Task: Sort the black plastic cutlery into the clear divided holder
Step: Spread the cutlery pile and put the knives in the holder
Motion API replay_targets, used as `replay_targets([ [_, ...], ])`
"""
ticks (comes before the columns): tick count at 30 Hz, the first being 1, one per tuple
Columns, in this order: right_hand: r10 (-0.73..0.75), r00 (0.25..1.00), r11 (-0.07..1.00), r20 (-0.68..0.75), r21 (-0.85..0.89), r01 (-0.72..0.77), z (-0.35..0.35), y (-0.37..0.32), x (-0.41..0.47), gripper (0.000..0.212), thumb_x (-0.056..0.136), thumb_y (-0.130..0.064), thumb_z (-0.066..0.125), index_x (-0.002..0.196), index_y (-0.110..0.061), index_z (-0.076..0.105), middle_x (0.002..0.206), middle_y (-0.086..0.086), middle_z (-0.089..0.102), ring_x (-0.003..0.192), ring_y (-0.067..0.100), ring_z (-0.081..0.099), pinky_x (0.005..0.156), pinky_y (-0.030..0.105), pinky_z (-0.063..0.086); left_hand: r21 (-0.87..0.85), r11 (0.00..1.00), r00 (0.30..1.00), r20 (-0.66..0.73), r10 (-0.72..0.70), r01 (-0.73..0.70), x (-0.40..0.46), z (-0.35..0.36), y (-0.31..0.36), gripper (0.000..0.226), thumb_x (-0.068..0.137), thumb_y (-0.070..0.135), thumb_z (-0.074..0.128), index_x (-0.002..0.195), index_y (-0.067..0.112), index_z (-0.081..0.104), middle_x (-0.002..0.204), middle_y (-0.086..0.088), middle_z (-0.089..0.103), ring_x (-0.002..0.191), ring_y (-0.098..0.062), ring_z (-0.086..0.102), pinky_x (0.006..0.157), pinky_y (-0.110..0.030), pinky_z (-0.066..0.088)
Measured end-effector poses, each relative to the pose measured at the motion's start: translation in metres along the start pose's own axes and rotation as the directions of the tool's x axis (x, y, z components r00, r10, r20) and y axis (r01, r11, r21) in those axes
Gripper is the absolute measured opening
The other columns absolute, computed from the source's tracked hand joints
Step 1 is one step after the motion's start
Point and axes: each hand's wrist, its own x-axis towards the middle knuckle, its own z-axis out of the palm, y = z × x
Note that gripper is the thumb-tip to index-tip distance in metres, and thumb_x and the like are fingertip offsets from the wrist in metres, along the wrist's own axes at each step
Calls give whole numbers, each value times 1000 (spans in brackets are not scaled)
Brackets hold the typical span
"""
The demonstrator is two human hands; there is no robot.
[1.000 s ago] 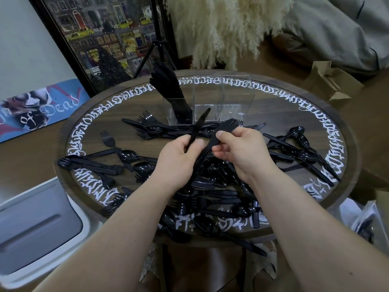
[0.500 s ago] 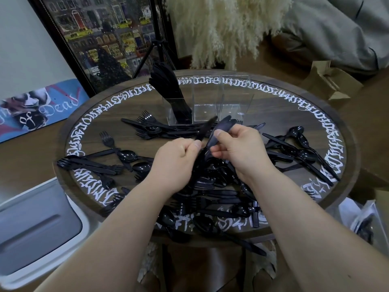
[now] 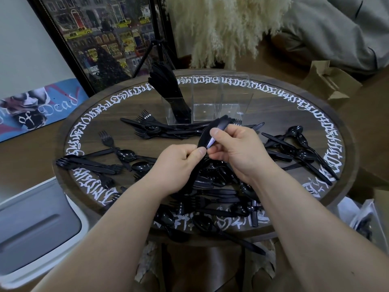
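Note:
Both hands meet over the middle of a round dark table [image 3: 273, 114]. My left hand [image 3: 174, 167] grips the handle end of a bunch of black knives [image 3: 212, 131], thumb on top. My right hand [image 3: 237, 150] pinches the same bunch higher up, near the blades. Behind the hands stands the clear divided holder [image 3: 210, 102]: its left compartment holds upright black cutlery [image 3: 168, 89], and the middle and right compartments look empty. Loose black forks, spoons and knives [image 3: 214, 186] lie heaped under and around my hands.
More cutlery lies scattered at the left [image 3: 88, 163] and right [image 3: 303, 152] of the table, some hanging over the near edge. A white bin [image 3: 40, 224] stands at lower left, a framed picture [image 3: 101, 36] behind, a cardboard box [image 3: 328, 81] at right.
The knife held up by my left hand has come down and joined the pieces in my right hand. Both hands now hold one bunch, closer together.

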Motion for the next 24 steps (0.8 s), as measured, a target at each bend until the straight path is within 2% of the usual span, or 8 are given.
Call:
replay_targets([
  [2,-4,997,998,-82,57,8,1,-1,2,17,94,-10,58,78,-6,64,71,8,68,54,10,61,51,20,51,19,1000,996,-90,-16,17,0,-1,0,25,95,38,51,91,22,69,68,13,62,66,-5,57,67,-25,44],
  [4,5,986,994,-165,111,13,0,-1,4,16,93,-9,59,79,-3,65,75,12,69,55,11,63,51,20,52,55,998,995,-95,-13,18,-3,-1,1,20,95,37,52,109,33,66,79,14,66,81,-6,64,79,-29,49],
  [8,41,980,988,-194,155,-10,0,0,6,16,91,-10,61,77,-4,64,76,10,67,57,12,62,52,20,52,232,969,995,-40,94,-82,-8,2,7,34,99,26,45,131,34,52,104,8,64,101,-14,58,89,-31,43],
  [11,44,977,975,-208,222,3,-3,-3,7,4,92,-11,61,91,-8,64,78,7,66,59,12,61,56,21,53,234,969,995,-37,94,-83,-7,-4,7,36,101,24,40,133,37,50,115,6,63,107,-14,55,92,-30,41],
  [14,54,986,952,-157,305,-4,-7,-6,6,11,95,-13,56,104,-13,63,76,6,65,58,13,62,58,22,55,172,984,998,46,37,-44,-9,-8,3,36,102,28,37,133,42,49,112,4,67,106,-14,57,96,-36,44],
  [17,65,993,951,-97,306,-32,-7,-7,3,12,94,-14,58,100,-7,66,77,6,62,55,11,61,55,19,54,153,987,996,86,26,-39,-11,-9,0,35,102,32,35,131,45,49,108,1,68,102,-15,59,94,-40,45],
  [21,38,997,954,-60,301,-18,-5,-5,3,8,92,-11,60,92,-5,65,92,11,66,59,11,62,56,20,54,213,977,1000,-23,11,-6,-12,-9,1,29,101,36,34,117,35,58,93,1,69,91,-18,61,86,-41,47],
  [24,34,999,927,-16,375,-26,-2,-7,2,15,95,-5,51,103,-1,64,93,14,68,63,13,61,59,23,53,252,967,994,-105,-21,47,-11,-10,7,35,101,39,31,103,23,63,75,2,63,79,-19,59,80,-39,47],
])
